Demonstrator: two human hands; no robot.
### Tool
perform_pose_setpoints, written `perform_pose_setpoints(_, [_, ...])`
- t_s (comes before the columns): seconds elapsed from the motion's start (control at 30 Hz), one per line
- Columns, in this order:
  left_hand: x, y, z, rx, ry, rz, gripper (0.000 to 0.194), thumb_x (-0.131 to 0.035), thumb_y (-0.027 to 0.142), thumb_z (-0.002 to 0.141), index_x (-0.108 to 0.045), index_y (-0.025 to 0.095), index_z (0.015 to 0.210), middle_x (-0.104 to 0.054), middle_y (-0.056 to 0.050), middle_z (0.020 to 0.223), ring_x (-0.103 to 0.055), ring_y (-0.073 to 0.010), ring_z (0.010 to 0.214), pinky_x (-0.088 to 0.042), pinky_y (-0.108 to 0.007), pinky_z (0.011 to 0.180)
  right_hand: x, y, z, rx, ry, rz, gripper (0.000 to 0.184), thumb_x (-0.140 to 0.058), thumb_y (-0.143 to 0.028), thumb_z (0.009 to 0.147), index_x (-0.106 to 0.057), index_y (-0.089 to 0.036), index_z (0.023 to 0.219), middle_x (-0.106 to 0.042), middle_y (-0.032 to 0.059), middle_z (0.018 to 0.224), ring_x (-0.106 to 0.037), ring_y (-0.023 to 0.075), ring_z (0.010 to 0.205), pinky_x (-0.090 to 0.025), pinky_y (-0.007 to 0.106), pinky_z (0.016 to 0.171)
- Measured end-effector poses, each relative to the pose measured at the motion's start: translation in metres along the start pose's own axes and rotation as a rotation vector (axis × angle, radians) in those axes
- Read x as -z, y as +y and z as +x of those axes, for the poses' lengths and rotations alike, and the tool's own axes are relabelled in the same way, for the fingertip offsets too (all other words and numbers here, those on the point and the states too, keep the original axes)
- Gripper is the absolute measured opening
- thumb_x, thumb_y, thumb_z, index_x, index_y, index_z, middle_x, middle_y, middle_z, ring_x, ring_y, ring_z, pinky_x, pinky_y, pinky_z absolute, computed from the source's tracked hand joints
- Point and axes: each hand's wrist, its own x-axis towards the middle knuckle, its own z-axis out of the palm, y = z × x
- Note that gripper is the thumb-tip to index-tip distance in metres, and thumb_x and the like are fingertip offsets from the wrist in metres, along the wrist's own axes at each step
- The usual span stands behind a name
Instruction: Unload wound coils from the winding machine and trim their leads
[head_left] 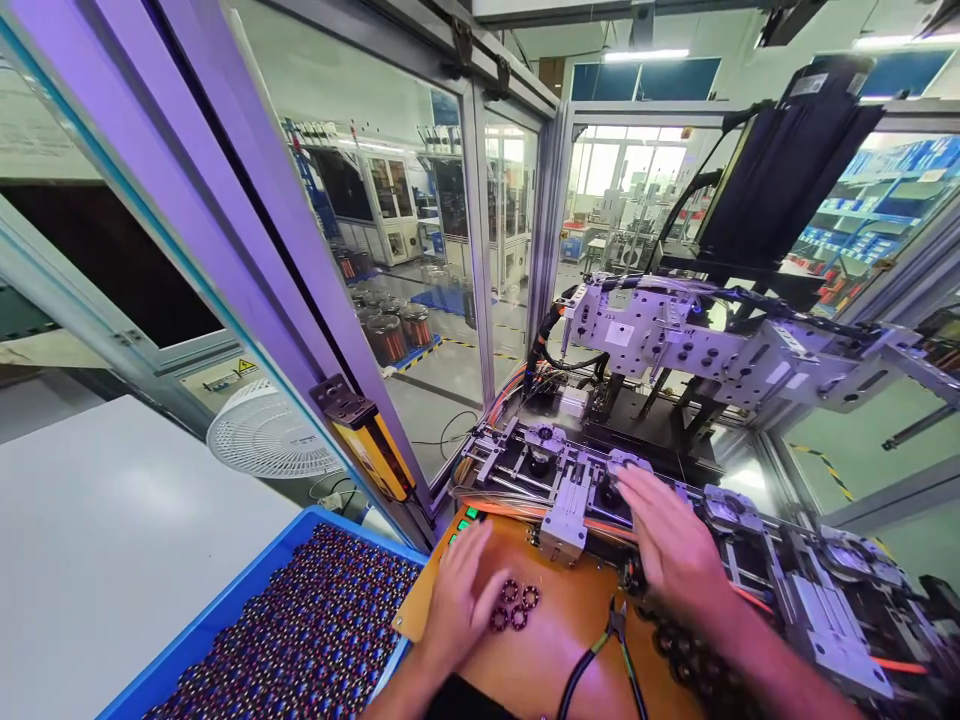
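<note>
My left hand [459,598] is over the orange board [562,630], thumb apart from the fingers and nothing visible in it. Right by its thumb lie several small dark ring-shaped parts with coppery tints, among them one ring [530,597]. My right hand [675,540] reaches forward over the machine's slide row, its fingers stretched out and slightly blurred. Those fingertips are at a metal fixture [628,460], partly covering it; I make out no part between them. Wire cutters [616,625] with black and green handles rest on the board between my hands, jaws pointing away.
A blue tray [315,515] full of similar small parts stands at the left, beside a white table [127,540]. Green buttons [465,520] sit near my left fingertips. Dark rings [679,655] are under my right forearm. Overhead hangs a metal machine arm [697,340]; a yellow sensor post [375,455] borders the opening.
</note>
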Motion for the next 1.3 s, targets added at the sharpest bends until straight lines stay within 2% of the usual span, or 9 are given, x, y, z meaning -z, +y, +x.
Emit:
perform_pose_setpoints(0.1, [-0.001, -0.011, 0.074, -0.091, -0.078, 0.012, 0.046, -0.049, 0.036, 0.096, -0.054, 0.012, 0.134, -0.064, -0.017, 0.135, -0.054, -0.0302, 0.132, -0.049, -0.049, 0.105, 0.025, -0.031, -0.03, -0.07, 0.051, 0.078, 0.057, -0.046, 0.004, 0.089, -0.045, -0.013, 0.144, -0.056, 0.0153, 0.137, -0.051, 0.0256, 0.131, -0.047, 0.046, 0.109])
perform_pose_setpoints(0.2, [-0.016, -0.012, 0.136, -0.158, -0.171, 0.041, 0.042, -0.052, 0.036, 0.095, -0.059, 0.015, 0.131, -0.061, -0.012, 0.14, -0.047, -0.0303, 0.138, -0.041, -0.05, 0.112, 0.038, -0.051, -0.063, -0.121, 0.064, 0.088, 0.052, -0.049, 0.001, 0.09, -0.05, -0.012, 0.14, -0.057, 0.0142, 0.136, -0.054, 0.0246, 0.128, -0.047, 0.039, 0.109])
perform_pose_setpoints(0.33, [-0.033, -0.004, 0.168, -0.174, -0.266, 0.084, 0.036, -0.049, 0.03, 0.096, -0.063, 0.016, 0.126, -0.064, -0.011, 0.136, -0.049, -0.0316, 0.136, -0.038, -0.054, 0.113, 0.049, -0.059, -0.13, -0.252, 0.023, 0.017, 0.045, -0.051, -0.005, 0.091, -0.055, -0.014, 0.135, -0.062, 0.0111, 0.13, -0.061, 0.0234, 0.12, -0.05, 0.034, 0.104])
perform_pose_setpoints(0.5, [-0.038, -0.002, 0.166, -0.165, -0.337, 0.091, 0.037, -0.047, 0.028, 0.096, -0.063, 0.013, 0.127, -0.062, -0.017, 0.138, -0.047, -0.0341, 0.138, -0.035, -0.058, 0.113, 0.053, -0.071, -0.207, -0.376, 0.01, -0.162, 0.029, -0.049, -0.014, 0.095, -0.062, -0.013, 0.12, -0.07, 0.0105, 0.112, -0.07, 0.0208, 0.1, -0.057, 0.03, 0.09])
perform_pose_setpoints(0.7, [-0.034, -0.008, 0.171, -0.173, -0.35, 0.048, 0.043, -0.043, 0.037, 0.097, -0.06, 0.013, 0.128, -0.06, -0.018, 0.14, -0.045, -0.037, 0.138, -0.037, -0.061, 0.11, 0.022, -0.073, -0.225, -0.498, -0.033, -0.255, 0.024, -0.044, -0.02, 0.098, -0.065, -0.017, 0.109, -0.072, 0.0088, 0.104, -0.07, 0.0221, 0.094, -0.062, 0.037, 0.08])
perform_pose_setpoints(0.83, [-0.006, 0.009, 0.144, -0.131, -0.251, 0.009, 0.054, -0.04, 0.044, 0.098, -0.046, 0.011, 0.141, -0.046, -0.019, 0.152, -0.038, -0.0344, 0.144, -0.038, -0.059, 0.112, -0.002, -0.068, -0.223, -0.544, -0.064, -0.264, 0.023, -0.046, -0.017, 0.096, -0.069, -0.018, 0.098, -0.069, 0.0119, 0.11, -0.066, 0.0285, 0.103, -0.061, 0.045, 0.081])
perform_pose_setpoints(0.97, [0.022, 0.049, 0.08, -0.129, -0.165, -0.255, 0.049, -0.05, 0.035, 0.096, -0.045, 0.019, 0.142, -0.057, -0.011, 0.144, -0.046, -0.0253, 0.14, -0.043, -0.047, 0.113, -0.011, -0.066, -0.221, -0.576, -0.074, -0.237, 0.03, -0.042, -0.011, 0.094, -0.07, -0.017, 0.089, -0.067, 0.0164, 0.114, -0.063, 0.0332, 0.107, -0.059, 0.051, 0.079])
perform_pose_setpoints(1.13, [0.035, 0.104, 0.022, -0.046, -0.359, -0.525, 0.042, -0.06, 0.034, 0.091, -0.058, 0.021, 0.131, -0.068, -0.01, 0.13, -0.062, -0.0256, 0.123, -0.053, -0.041, 0.103, 0.008, -0.081, -0.192, -0.554, -0.043, -0.064, 0.023, -0.046, -0.012, 0.094, -0.067, -0.019, 0.091, -0.064, 0.0136, 0.117, -0.063, 0.0284, 0.11, -0.06, 0.046, 0.085])
perform_pose_setpoints(1.3, [0.044, 0.139, 0.026, 0.12, -0.569, -0.946, 0.049, -0.054, 0.054, 0.091, -0.067, 0.018, 0.122, -0.078, -0.008, 0.094, -0.073, -0.02, 0.082, -0.06, -0.031, 0.077, 0.035, -0.107, -0.126, -0.551, 0.184, 0.478, 0.012, -0.055, -0.016, 0.094, -0.064, -0.023, 0.099, -0.059, 0.0112, 0.127, -0.066, 0.0212, 0.107, -0.061, 0.032, 0.085])
